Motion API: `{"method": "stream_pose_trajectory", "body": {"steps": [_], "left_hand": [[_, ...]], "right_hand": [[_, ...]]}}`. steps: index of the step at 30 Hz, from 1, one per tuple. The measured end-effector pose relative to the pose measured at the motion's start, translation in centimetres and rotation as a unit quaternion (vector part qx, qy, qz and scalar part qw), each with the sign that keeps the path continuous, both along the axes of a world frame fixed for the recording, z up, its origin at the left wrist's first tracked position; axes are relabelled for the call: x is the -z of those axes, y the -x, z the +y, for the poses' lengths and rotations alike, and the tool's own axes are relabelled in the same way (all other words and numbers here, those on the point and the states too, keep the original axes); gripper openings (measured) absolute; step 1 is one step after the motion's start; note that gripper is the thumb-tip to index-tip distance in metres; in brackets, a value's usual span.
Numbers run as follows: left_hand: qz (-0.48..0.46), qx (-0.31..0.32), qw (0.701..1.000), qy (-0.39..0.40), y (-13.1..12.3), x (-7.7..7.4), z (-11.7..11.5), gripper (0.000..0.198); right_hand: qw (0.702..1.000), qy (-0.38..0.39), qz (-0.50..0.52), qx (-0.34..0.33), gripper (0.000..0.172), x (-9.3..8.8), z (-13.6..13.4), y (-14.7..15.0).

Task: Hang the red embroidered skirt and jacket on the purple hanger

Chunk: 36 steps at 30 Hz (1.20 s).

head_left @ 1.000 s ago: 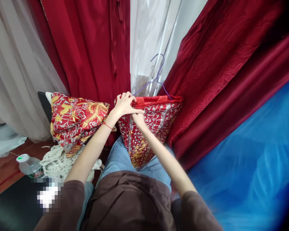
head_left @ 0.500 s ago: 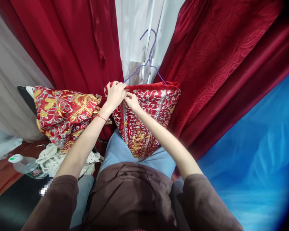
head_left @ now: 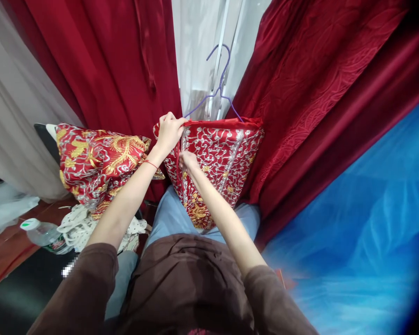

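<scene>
A red garment [head_left: 212, 144] with silver and gold embroidery hangs in front of me from a purple wire hanger [head_left: 225, 70]; its lower part reaches my lap. My left hand [head_left: 170, 132] grips its red top edge near the left corner, fingers closed over the cloth. Lower down, my right hand [head_left: 189, 162] is closed in a pinch at the red lengthwise seam below my left hand. Whatever small part sits between those fingertips is hidden. The hanger's left arm runs down behind the top edge near my left hand.
Another red and gold embroidered piece [head_left: 101, 163] lies bunched at the left. Below it are a spotted white cloth [head_left: 77, 228] and a plastic bottle [head_left: 47, 235] beside a black surface [head_left: 24, 288]. Dark red curtains [head_left: 104, 60] flank the hanger; blue fabric [head_left: 363, 223] spreads at the right.
My right hand has slid down along the seam, away from my left hand. The left hand stays at the top edge. The whole view has shifted slightly.
</scene>
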State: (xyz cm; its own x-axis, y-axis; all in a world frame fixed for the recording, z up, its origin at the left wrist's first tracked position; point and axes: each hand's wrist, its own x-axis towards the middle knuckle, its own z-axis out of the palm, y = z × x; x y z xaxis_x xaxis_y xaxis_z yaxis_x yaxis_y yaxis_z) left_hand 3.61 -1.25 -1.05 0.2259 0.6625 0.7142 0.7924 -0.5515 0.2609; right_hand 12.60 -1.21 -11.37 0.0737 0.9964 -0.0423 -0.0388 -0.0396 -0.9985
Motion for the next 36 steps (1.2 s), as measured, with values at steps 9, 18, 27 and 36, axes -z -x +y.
{"method": "stream_pose_trajectory", "body": {"steps": [9,18,27,36], "left_hand": [[-0.003,-0.002,1.000,0.014,0.6,0.2,0.7,0.023],[0.007,0.089,0.996,0.013,2.4,-0.4,0.8,0.025],[-0.252,-0.089,0.961,0.079,0.7,1.7,3.7,0.049],[-0.415,-0.145,0.896,0.066,2.8,3.5,8.1,0.015]], "right_hand": [[0.994,0.025,-0.109,-0.008,0.021,6.9,-3.1,-1.3],[0.952,-0.010,-0.295,-0.075,0.018,0.0,-2.2,-7.2],[0.576,-0.335,-0.737,0.117,0.057,-12.2,-2.8,-18.9],[0.608,-0.337,-0.713,0.090,0.030,-11.7,-1.7,-23.6]]}}
